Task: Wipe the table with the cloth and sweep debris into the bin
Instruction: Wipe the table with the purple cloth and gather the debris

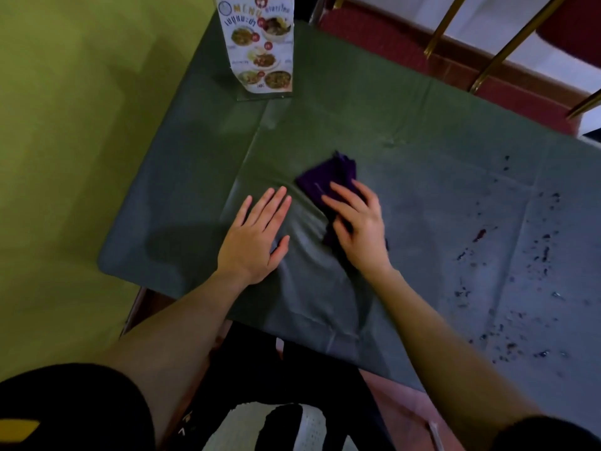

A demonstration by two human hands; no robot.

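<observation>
A person in short black sleeves, the left sleeve (65, 405) bearing a yellow mark at the frame's lower left; forearms bare, left hand (257, 236) and right hand (356, 227) ungloved.
</observation>
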